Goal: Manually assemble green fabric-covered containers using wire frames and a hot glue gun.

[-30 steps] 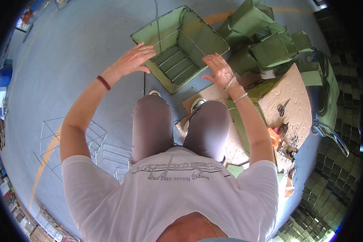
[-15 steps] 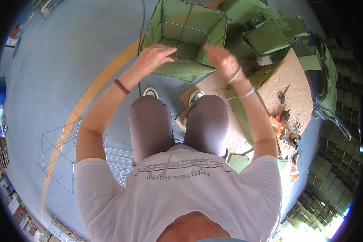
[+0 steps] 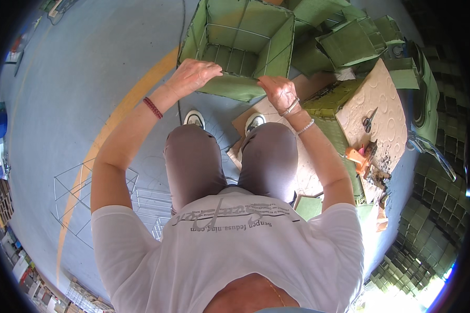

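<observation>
In front of my feet stands an open green box, its sheet walls set about a thin metal wire frame that shows inside. My left hand is closed in a pinch on the near rim, toward its left. Farther right along the same rim, my right hand pinches the edge, near the right corner. Both wrists are bent and the fingertips point at each other. The box's near wall hangs below the hands, and its opening faces up.
More green boxes crowd the far right. Scissors lie on a brown patterned board, with an orange glue gun beside it. Bare wire frames rest on the floor at left. A dark cable runs behind the box.
Both hands have come down onto the box's near rim and closed on it; before, they hovered with fingers apart. The right hand has moved nearer to me.
</observation>
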Demonstrator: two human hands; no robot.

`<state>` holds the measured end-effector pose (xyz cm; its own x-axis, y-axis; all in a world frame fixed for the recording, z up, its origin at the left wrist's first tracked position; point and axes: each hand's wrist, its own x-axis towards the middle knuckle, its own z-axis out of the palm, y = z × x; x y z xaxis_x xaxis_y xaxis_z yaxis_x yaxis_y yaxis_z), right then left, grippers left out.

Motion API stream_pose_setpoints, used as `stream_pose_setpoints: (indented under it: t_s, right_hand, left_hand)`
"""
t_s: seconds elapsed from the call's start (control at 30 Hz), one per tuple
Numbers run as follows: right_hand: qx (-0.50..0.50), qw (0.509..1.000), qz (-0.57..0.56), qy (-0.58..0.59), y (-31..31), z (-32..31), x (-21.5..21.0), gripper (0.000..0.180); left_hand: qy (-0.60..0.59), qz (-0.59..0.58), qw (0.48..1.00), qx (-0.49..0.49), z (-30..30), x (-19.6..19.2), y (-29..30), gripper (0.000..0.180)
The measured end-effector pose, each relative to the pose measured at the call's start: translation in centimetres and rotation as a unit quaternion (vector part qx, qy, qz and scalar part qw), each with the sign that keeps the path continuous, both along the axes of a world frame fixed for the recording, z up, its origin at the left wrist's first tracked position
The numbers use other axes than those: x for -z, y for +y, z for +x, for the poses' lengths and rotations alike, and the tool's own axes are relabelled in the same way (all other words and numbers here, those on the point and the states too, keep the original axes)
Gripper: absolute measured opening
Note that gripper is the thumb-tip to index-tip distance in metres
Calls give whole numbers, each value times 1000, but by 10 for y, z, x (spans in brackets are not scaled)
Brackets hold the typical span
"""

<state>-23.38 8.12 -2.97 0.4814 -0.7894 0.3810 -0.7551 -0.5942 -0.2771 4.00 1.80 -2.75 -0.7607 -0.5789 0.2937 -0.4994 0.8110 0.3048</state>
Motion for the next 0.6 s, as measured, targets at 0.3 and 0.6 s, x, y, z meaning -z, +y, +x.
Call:
stream_pose_setpoints:
  t_s: [0.3,0.6]
  right_hand:
    - [-53,997,20,-53,-14,35,-3,22]
    - [186,954,-99,-211,-32,-11,-7,41]
  left_hand:
    - [74,27,997,-14,-4,-10,7,19]
    - [140,29,983,-112,24,-32,-44,42]
